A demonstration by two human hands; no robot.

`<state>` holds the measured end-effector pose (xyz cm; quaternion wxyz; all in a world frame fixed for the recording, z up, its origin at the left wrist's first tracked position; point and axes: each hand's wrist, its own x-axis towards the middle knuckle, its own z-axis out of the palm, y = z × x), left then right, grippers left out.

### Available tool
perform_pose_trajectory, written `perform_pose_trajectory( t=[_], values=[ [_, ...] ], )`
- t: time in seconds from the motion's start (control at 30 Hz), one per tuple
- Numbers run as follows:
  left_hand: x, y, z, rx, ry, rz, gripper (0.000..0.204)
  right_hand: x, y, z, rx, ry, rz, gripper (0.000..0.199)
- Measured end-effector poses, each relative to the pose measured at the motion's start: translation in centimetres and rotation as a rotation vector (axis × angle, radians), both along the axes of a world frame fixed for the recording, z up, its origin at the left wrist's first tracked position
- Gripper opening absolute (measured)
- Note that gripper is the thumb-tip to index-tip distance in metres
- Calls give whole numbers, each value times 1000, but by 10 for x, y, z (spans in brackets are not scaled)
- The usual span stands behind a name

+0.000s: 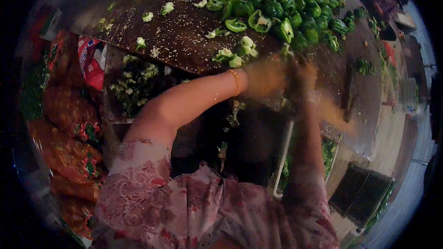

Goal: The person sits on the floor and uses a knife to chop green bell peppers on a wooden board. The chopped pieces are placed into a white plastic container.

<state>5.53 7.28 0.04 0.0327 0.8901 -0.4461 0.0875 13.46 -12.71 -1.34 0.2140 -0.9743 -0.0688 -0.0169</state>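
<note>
Both hands meet at the near edge of the dark worktop [175, 32], just below the pile of green peppers [286, 4]. The left hand [265, 76] and right hand [300, 80] are smeared by motion; their fingers seem closed around something between them, probably a pepper, but I cannot tell what. Cut halves and pale cores [240, 50] lie just left of the pile, likely within easy reach for trimming. A crate of scraps [134, 83] sits under the worktop edge. A bangle [236, 82] shows at the left wrist.
</note>
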Motion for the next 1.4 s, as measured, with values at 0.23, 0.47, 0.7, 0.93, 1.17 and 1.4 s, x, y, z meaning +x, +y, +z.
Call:
perform_pose_trajectory(
  t=[0.23,0.47,0.7,0.93,1.17,1.4],
  values=[
    [-7,77,33,84,153,34,27,-8,86,-36,69,-234,311,36],
    [-57,191,-11,-153,40,283,32,-36,223,-22,136,-242,588,33],
    [-171,303,5,-86,-75,930,29,-100,402,4,264,65,890,48],
    [-170,344,-15,-509,-10,1240,32,-42,402,47,299,-107,814,43],
    [43,293,6,-348,-217,972,37,98,311,82,-395,22,414,72],
    [140,246,22,-241,87,909,36,138,238,63,-55,89,485,43]
  ],
)
